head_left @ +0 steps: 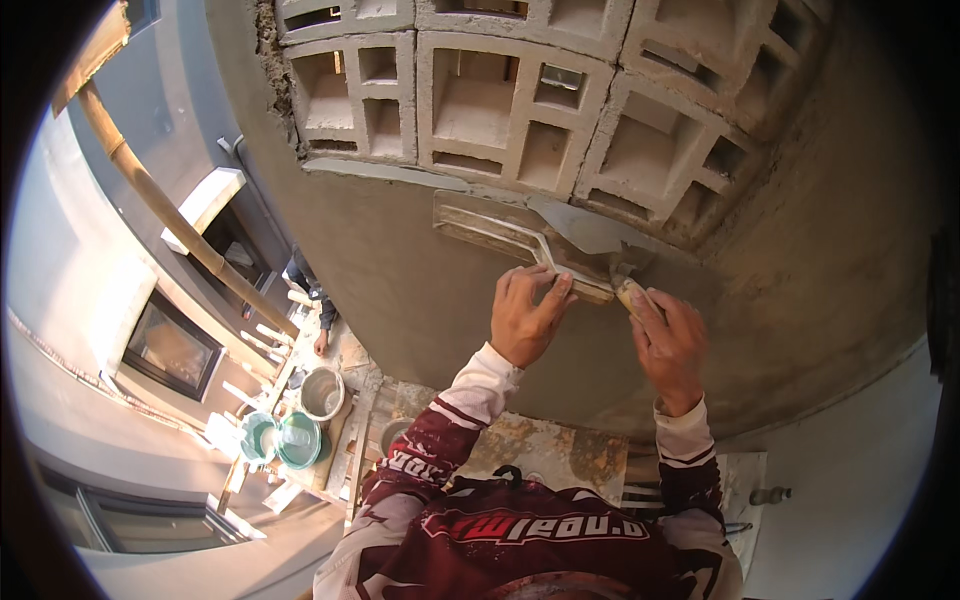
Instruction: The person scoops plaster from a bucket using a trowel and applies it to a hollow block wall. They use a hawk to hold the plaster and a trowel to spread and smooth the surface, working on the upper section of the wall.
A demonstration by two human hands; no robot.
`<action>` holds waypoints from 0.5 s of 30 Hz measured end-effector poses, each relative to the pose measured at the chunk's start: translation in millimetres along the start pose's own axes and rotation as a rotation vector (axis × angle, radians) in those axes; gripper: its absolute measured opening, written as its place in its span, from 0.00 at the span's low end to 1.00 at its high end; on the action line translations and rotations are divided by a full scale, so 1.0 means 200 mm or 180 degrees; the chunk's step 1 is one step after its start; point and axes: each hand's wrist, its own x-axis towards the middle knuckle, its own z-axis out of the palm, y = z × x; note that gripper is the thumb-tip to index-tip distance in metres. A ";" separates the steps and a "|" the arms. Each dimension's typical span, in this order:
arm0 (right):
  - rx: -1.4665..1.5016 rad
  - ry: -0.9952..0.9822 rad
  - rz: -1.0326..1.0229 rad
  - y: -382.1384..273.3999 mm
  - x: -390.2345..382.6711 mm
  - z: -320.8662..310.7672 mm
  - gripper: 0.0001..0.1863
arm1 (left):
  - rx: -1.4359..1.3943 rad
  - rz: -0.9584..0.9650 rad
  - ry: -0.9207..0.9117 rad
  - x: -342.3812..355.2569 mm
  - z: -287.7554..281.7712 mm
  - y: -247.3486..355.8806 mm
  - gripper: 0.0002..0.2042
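My left hand (528, 315) is closed around the handle of a rectangular plastering float (478, 226), its flat plate up by the wet grey wall. In my right hand (670, 345) is a trowel (582, 230) with a pale handle. The trowel's mortar-smeared blade overlaps the float's plate; whether they touch, I cannot tell. Both tools are just under a row of decorative concrete vent blocks (470, 90). A smooth plaster band (400, 262) runs below the blocks, with a lighter strip of mortar along their lower edge.
At the left a bamboo pole (150, 185) slants across. Below it, a grey bucket (322, 393) and teal buckets (298, 440) stand on scaffold boards. Another person's hand (321, 343) rests near them. A framed window (172, 345) is in the opposite wall. Stained boards (540, 450) lie below my arms.
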 end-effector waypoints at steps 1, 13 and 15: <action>-0.0040 -0.0020 -0.0009 0.00 0.00 0.00 0.27 | -0.0008 -0.0009 -0.0003 0.00 0.00 0.00 0.25; 0.0550 -0.0543 0.0079 0.05 -0.03 -0.20 0.25 | 0.0087 0.0039 -0.0044 0.01 -0.01 -0.01 0.25; 0.0664 -0.0485 0.0265 0.06 -0.06 -0.25 0.25 | 0.0079 0.0032 -0.0049 0.01 -0.01 -0.01 0.25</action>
